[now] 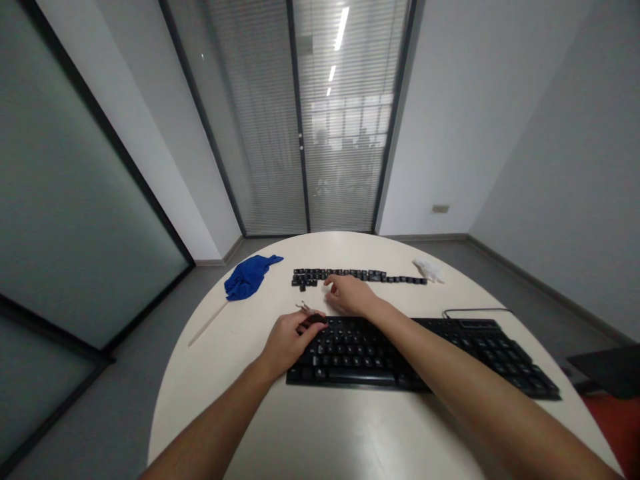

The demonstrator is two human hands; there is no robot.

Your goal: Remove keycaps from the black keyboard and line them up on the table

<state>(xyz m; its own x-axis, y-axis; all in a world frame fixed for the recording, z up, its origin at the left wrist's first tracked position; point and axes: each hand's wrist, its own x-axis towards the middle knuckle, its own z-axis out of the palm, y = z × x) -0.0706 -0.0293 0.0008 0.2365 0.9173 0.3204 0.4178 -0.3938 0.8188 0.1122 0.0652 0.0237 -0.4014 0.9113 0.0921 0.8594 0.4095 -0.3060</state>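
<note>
My left hand rests at the upper left corner of a black keyboard. Its fingers are closed round a keycap puller, a small dark-handled tool whose thin wire prongs point away from me. Beyond the keyboard, my right hand is over the table with fingers bent and slightly apart, and I see nothing held in it. Just past its fingertips lie several loose black keycaps in rows, partly covered by this hand. My right forearm hides part of the keyboard's middle.
A blue cloth lies at the table's left, beside a thin pale stick. A crumpled white tissue is at the back right. The keyboard's cable runs off to the right. The round white table has a curved edge.
</note>
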